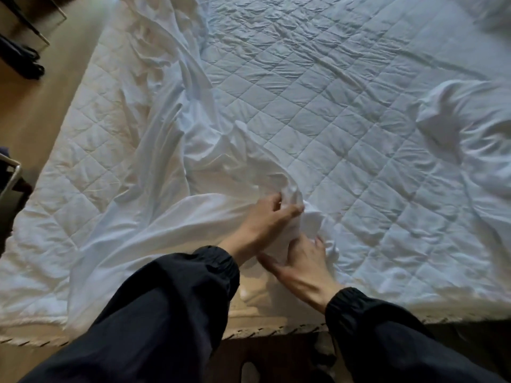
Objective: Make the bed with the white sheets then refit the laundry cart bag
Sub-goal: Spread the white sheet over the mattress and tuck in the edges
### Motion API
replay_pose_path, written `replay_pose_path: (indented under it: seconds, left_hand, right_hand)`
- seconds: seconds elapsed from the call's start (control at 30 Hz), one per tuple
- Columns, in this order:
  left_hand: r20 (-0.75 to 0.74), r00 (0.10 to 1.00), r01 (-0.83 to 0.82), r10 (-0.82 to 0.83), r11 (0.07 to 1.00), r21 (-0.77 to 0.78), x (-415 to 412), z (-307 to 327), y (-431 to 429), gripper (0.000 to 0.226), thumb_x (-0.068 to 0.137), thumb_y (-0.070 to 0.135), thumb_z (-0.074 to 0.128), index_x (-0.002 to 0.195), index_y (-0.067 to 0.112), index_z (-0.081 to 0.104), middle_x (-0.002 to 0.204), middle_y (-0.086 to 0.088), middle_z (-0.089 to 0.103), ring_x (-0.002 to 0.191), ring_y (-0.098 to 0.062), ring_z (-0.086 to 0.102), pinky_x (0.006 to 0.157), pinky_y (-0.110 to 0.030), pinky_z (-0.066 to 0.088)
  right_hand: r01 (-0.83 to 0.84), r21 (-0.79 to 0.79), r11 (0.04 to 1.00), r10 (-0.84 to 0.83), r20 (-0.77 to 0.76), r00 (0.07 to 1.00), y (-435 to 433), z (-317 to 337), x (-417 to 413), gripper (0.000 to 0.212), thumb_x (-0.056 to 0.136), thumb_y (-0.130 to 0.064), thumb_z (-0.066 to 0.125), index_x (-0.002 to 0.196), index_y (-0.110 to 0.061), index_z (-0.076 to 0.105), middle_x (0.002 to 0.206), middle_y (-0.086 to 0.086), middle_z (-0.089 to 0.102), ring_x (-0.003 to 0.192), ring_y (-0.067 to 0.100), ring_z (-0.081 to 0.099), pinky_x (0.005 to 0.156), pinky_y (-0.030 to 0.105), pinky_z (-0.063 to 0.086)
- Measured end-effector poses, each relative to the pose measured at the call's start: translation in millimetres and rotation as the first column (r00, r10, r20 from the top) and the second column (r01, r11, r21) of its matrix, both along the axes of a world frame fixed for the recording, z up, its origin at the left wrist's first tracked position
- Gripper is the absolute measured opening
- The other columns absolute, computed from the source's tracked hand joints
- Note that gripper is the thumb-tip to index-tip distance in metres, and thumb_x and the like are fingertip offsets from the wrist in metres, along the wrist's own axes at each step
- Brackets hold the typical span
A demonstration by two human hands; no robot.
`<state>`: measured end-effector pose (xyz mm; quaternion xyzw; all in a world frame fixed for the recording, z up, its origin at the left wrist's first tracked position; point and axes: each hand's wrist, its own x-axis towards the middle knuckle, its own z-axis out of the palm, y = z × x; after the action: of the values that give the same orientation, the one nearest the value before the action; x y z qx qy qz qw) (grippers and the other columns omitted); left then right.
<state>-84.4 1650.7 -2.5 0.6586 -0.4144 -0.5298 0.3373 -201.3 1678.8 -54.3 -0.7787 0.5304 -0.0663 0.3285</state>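
White sheet (171,150) lies crumpled over the left-centre of the quilted mattress pad (345,111), running from the far side to the near edge of the bed. Left hand (265,219) has its fingers curled, gripping a bunched fold of it, and right hand (301,268), just nearer and touching, clasps the same bunch between thumb and fingers. More rumpled white linen (459,120) sits right.

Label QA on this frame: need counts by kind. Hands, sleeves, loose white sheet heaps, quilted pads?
Hands: 2, left hand, right hand
Dark sleeves: 2, left sleeve, right sleeve
Loose white sheet heaps: 2, held heap, right heap
Quilted mattress pad: 1
Total: 7
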Motion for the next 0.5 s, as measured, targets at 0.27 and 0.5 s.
replay_pose_path:
  seconds: [0.27, 0.5]
  left_hand:
    - [0.660, 0.747, 0.151, -0.076, 0.987, -0.057, 23.3, -50.5, 27.2, 0.074, 0.083, 0.050, 0.054, 0.145, 0.016, 0.034, 0.146, -0.007, 0.038, 0.136, -0.022, 0.032, 0.114, -0.041, 0.024]
    - [0.889, 0.203, 0.250, -0.410, 0.900, 0.358, 55.4, -72.9, 38.6, 0.078, 0.081, 0.041, 0.059, 0.145, 0.020, 0.018, 0.135, -0.005, 0.040, 0.124, -0.028, 0.041, 0.107, -0.054, 0.020]
  right_hand:
    - [0.646, 0.519, 0.560, -0.827, 0.308, 0.469, -48.0, -5.9, -1.7, 0.037, 0.095, -0.037, 0.040, 0.099, -0.008, 0.063, 0.090, 0.008, 0.068, 0.082, 0.025, 0.063, 0.071, 0.034, 0.051]
    - [0.812, 0.350, 0.466, -0.882, 0.247, 0.400, -135.5, -5.4, -50.4, 0.039, 0.092, -0.039, 0.049, 0.094, 0.000, 0.057, 0.091, 0.009, 0.058, 0.091, 0.027, 0.060, 0.072, 0.031, 0.039]
